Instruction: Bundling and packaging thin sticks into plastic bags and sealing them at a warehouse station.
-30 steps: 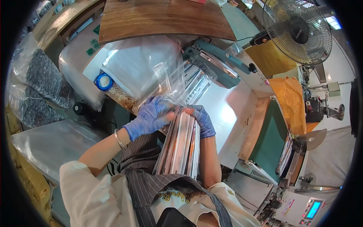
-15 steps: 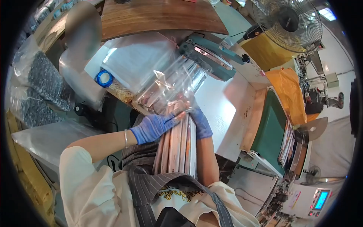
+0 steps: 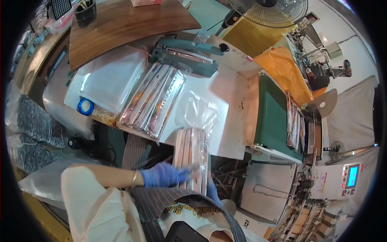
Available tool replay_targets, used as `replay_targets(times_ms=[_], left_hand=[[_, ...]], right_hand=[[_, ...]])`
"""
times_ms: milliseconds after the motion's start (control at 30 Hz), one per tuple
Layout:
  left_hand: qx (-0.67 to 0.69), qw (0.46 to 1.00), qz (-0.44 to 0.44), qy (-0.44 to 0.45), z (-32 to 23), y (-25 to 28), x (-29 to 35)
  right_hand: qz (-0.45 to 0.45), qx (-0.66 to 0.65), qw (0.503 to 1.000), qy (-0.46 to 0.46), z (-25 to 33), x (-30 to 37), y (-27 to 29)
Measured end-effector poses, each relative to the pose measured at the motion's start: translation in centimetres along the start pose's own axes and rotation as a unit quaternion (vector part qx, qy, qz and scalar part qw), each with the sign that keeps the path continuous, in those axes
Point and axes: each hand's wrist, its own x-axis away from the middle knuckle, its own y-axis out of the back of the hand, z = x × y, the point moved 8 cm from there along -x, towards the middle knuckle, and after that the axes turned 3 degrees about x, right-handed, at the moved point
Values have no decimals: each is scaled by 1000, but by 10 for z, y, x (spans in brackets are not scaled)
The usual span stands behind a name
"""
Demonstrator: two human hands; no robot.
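A stack of long, narrow flat strips (image 3: 185,150) stands on edge in front of my body, with a clear plastic bag (image 3: 196,109) over its far end. The bag's loose end trails over the white worktop. My left hand (image 3: 167,174), in a blue glove, reaches across the near part of the stack from the left, its fingers smeared by motion. Along the stack's right side my right hand (image 3: 213,191), also gloved in blue, is closed against it, with most of its fingers hidden. Several similar strips in clear bags (image 3: 152,101) lie on the worktop, farther left.
A green lever bag sealer (image 3: 183,58) stands at the back of the white worktop (image 3: 231,109). Clear bags (image 3: 111,78) and a blue tape roll (image 3: 85,106) are at left. A fan (image 3: 268,12) is beyond. A green board (image 3: 268,115) stands at right.
My hands and the strips have come nearer to my body, away from the bagged strips, which now show fully. The view has shifted to the right.
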Motion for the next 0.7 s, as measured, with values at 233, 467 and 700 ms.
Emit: replay_targets(times_ms=[233,467,700], left_hand=[[340,844,-290,297,200,52,-9],[434,723,-379,382,302,110,-36],[559,637,-416,329,282,97,-61]], right_hand=[[-66,588,671,448,186,44,-112],[-142,650,442,602,349,116,-198],[-228,625,306,681,310,87,-237]])
